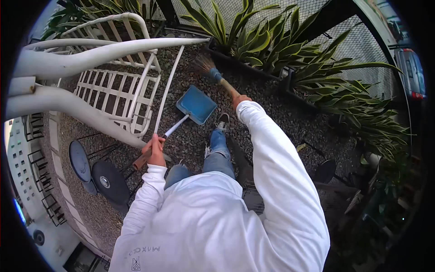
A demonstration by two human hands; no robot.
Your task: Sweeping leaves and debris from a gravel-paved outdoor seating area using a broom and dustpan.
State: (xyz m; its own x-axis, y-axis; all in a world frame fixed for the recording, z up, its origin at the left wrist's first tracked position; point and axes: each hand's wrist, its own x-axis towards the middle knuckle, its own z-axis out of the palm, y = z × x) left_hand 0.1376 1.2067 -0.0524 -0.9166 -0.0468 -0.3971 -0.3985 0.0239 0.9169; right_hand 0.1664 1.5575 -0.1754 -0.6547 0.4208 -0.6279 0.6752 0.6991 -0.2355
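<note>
My left hand [155, 149] grips the brown end of a long-handled dustpan. Its blue pan [196, 104] rests on or just over the gravel [190, 146] ahead of my foot; contact is hard to judge. In my right hand [240, 100] is the pale handle of a short broom [227, 85] with a blue binding. The broom's bristles [203, 64] look blurred and point away from me, at the gravel beside a black planter box [244, 66]. The pan lies to the left of the broom, apart from it.
Snake plants [268, 40] fill the planters along a mesh fence [360, 44]. At the left stand a white metal chair [112, 91] and thick white pipes or trunks [81, 56]. Round dark stools or tables [110, 182] are behind on the left. My shoe [222, 122] stands on the gravel.
</note>
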